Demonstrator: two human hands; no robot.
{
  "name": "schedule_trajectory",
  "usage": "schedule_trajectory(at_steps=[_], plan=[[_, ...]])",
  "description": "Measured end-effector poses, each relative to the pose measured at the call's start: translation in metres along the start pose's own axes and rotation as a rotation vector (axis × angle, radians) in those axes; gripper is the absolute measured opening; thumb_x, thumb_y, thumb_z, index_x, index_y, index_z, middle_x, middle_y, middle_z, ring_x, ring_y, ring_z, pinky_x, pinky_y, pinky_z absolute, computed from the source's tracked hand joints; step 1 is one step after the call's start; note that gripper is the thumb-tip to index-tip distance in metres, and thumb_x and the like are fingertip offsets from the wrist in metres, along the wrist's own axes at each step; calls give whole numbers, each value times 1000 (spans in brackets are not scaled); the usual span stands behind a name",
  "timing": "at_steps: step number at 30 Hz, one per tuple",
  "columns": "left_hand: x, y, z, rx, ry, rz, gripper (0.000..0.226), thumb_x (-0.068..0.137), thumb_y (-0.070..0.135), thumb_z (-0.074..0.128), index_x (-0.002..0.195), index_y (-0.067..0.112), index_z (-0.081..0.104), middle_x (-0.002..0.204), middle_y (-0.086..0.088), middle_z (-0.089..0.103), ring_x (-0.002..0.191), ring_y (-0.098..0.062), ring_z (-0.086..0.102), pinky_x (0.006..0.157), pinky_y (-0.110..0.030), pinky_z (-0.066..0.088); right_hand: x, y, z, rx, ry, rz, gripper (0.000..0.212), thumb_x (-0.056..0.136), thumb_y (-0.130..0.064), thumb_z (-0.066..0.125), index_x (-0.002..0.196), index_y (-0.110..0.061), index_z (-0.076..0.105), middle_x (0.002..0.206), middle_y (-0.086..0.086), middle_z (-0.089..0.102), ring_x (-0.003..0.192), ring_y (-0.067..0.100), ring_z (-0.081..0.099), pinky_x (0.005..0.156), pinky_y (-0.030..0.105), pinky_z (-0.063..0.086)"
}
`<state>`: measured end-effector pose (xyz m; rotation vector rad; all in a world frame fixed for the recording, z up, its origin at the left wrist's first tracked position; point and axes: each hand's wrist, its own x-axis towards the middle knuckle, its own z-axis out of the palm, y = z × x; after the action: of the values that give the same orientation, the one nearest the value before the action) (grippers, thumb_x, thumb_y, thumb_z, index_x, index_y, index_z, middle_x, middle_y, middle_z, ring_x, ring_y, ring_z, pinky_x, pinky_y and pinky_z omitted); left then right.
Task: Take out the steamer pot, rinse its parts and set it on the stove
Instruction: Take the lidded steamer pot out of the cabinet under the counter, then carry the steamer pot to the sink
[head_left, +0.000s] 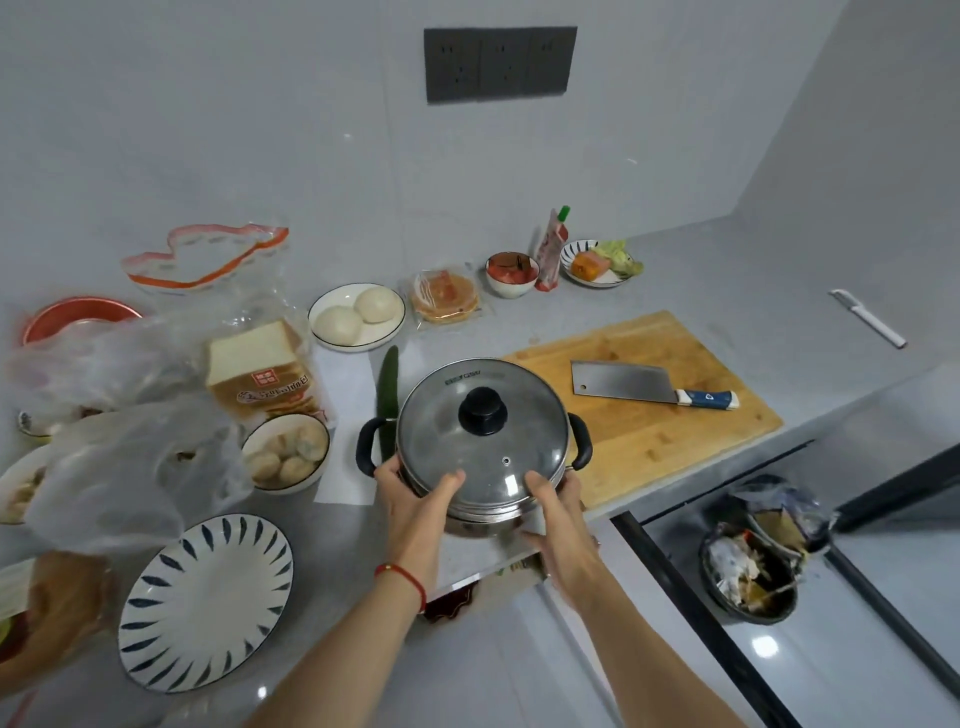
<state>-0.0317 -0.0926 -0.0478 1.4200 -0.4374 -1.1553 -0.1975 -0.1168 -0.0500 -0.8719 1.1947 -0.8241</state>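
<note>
Right now our left hand (415, 499) and right hand (563, 512) clasp the near wall of the round stainless-steel steamer pot with its glass lid (480, 441), thumbs curled over the lid's rim, one hand on each side and equally close. It stands straight ahead on the grey stone counter (358, 525), near the front edge, its black side handles pointing left and right. Beyond lie a bamboo cutting board (649, 431), touching or just beside the pot, and a steel cleaver (623, 382). No stove shows.

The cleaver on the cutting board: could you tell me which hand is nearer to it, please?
Right. The right hand grips the steamer pot on the side toward the cleaver; the left hand grips the pot's far side.
</note>
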Motion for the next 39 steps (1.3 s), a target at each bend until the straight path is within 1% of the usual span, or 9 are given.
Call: schedule_trajectory(at_steps=[5, 10, 15, 18, 21, 26, 28, 32, 39], plan=[[16, 16, -7, 82, 20, 27, 103, 48, 62, 92, 133, 64, 34, 146, 7, 50, 129, -22, 54, 104, -52, 51, 15, -13, 14, 7, -33, 42, 97, 70, -73, 72, 153, -46, 29, 154, -4, 47, 131, 20, 50, 112, 64, 40], [8, 21, -10, 151, -18, 31, 105, 55, 64, 88, 141, 64, 29, 151, 12, 45, 136, -21, 48, 110, -54, 44, 7, -13, 13, 22, -45, 57, 97, 73, -77, 69, 156, -47, 28, 156, -8, 46, 133, 15, 49, 117, 61, 35], [-28, 12, -9, 210, 112, 128, 67, 93, 37, 62, 152, 27, 31, 147, -1, 51, 134, -23, 49, 102, -38, 45, -6, -4, -18, -19, 20, 91, 74, 93, -60, 57, 155, -24, 39, 149, -1, 52, 137, 23, 50, 119, 51, 35], [-66, -27, -3, 459, 207, 202, 28, 89, 8, 60, 118, 10, 59, 116, -12, 65, 106, -30, 63, 79, -33, 50, -26, 6, -54, -134, 97, 85, 34, 102, -39, 53, 129, -21, 64, 131, 0, 65, 125, 20, 59, 114, 46, 43], [-87, -67, 29, 751, -270, 162, 32, 83, -5, 63, 100, 22, 68, 105, 5, 67, 100, -14, 65, 84, -25, 55, -42, 34, -108, -469, 295, 108, 34, 100, -30, 56, 128, -14, 67, 128, 7, 70, 121, 26, 63, 106, 40, 47], [-99, -111, 122, 1031, -839, 146, 47, 90, 1, 59, 130, 23, 64, 141, 8, 49, 133, -12, 47, 108, -19, 38, -82, 105, -219, -1009, 516, 373, 50, 99, -29, 53, 148, -19, 47, 149, 8, 51, 139, 32, 45, 116, 54, 34], [-105, -133, 154, 1098, -969, 168, 54, 87, -3, 57, 134, 23, 63, 153, 4, 45, 142, -14, 41, 119, -27, 31, -99, 130, -255, -1074, 545, 470, 47, 102, -32, 48, 147, -23, 44, 143, 7, 54, 135, 32, 47, 116, 54, 29], [-131, -173, 182, 1215, -1170, 109, 66, 89, -4, 52, 147, 26, 52, 165, 3, 29, 151, -16, 28, 123, -28, 24, -125, 156, -276, -1057, 488, 438, 33, 104, -29, 43, 133, -19, 53, 122, 8, 68, 114, 33, 61, 99, 46, 44], [-171, -201, 152, 1348, -1231, 271, 80, 89, -14, 36, 156, 28, 36, 167, 4, 25, 156, -14, 16, 123, -30, 24, -153, 152, -244, -986, 248, 387, 34, 104, -18, 42, 133, -18, 59, 117, 9, 74, 106, 33, 68, 87, 36, 51]])
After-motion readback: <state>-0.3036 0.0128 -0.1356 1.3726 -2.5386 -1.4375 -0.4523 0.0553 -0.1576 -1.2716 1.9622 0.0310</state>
